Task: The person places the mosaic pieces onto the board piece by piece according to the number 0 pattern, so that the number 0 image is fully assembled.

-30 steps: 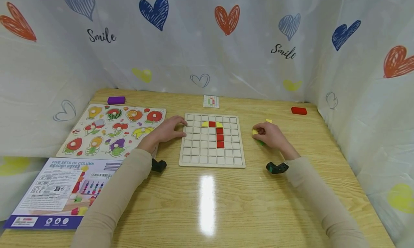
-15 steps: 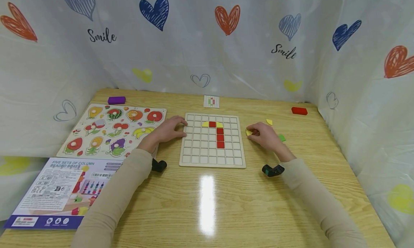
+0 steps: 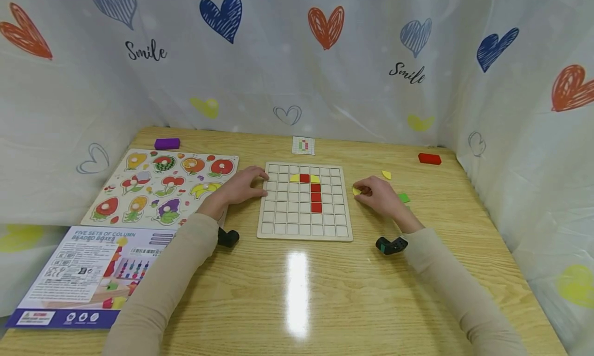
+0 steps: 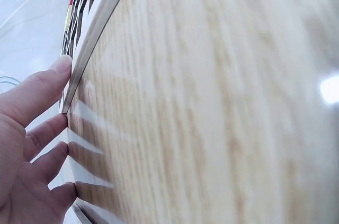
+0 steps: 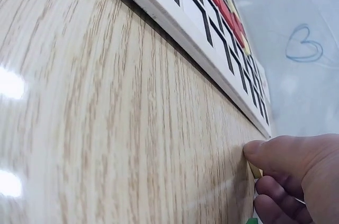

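A white grid board [image 3: 278, 231] lies mid-table, with red square tiles [image 3: 316, 197] in a column and another red one flanked by two yellow curved pieces [image 3: 315, 179]. My left hand [image 3: 241, 184] is at the board's left edge, its thumb and fingertips right at the rim, as the left wrist view also shows. Just right of the board, my right hand [image 3: 378, 193] pinches a small yellow piece [image 5: 256, 171] between thumb and fingers, low over the table. Most of that piece is hidden by the fingers. Behind the hand lie a yellow quarter-round piece [image 3: 386, 175] and a green tile [image 3: 404, 197].
A small pattern card [image 3: 303, 145] lies beyond the board. The fruit puzzle [image 3: 153, 188] and a printed beaded-box package [image 3: 79, 273] occupy the left side, partly under the left arm. A purple block [image 3: 167, 144] and a red block [image 3: 429, 159] sit near the far corners.
My right hand has moved left toward the board with the yellow piece, uncovering the yellow quarter-round and green tile. It has barely moved in the last half second. The left hand stays put.
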A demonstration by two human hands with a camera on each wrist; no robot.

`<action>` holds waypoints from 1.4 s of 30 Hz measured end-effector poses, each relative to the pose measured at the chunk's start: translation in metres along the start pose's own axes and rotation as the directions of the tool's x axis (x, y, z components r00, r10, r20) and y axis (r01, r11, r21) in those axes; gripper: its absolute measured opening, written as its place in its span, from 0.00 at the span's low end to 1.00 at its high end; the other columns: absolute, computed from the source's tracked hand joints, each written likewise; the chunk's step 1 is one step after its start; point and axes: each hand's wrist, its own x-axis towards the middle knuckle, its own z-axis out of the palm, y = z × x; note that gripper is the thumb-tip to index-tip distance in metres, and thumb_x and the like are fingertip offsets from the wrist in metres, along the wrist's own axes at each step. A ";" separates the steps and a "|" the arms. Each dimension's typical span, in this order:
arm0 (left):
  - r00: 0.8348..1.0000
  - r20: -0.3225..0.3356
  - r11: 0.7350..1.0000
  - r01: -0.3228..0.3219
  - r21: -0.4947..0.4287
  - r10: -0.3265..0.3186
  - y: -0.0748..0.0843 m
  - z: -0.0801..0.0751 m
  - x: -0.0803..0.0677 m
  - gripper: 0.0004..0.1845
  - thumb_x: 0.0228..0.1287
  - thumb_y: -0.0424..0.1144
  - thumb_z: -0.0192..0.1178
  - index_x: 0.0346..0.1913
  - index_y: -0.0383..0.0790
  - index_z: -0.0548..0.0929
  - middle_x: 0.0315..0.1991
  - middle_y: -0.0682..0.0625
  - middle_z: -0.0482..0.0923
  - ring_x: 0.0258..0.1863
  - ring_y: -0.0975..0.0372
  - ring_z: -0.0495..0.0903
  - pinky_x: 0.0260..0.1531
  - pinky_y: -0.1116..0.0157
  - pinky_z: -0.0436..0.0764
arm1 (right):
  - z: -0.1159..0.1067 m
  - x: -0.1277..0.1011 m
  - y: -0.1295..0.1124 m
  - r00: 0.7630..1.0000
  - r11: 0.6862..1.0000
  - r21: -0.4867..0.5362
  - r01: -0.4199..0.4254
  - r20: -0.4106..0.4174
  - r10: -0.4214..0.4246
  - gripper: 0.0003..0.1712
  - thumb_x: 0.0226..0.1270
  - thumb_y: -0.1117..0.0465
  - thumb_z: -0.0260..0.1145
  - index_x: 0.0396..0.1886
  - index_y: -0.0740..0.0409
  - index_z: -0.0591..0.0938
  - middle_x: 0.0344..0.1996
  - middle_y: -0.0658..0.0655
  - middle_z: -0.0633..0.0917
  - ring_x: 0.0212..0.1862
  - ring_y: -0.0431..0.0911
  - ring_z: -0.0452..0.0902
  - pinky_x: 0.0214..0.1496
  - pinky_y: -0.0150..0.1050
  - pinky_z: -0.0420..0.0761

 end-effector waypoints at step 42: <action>1.000 0.012 1.000 0.008 0.015 -0.009 0.003 -0.002 0.000 0.23 0.65 0.42 0.65 0.59 0.35 0.76 0.69 0.37 0.63 0.71 0.46 0.58 0.70 0.49 0.58 | 0.029 -0.012 -0.069 0.848 0.874 0.049 0.484 0.219 -0.483 0.14 0.68 0.67 0.64 0.52 0.58 0.84 0.53 0.53 0.81 0.56 0.46 0.76 0.58 0.42 0.77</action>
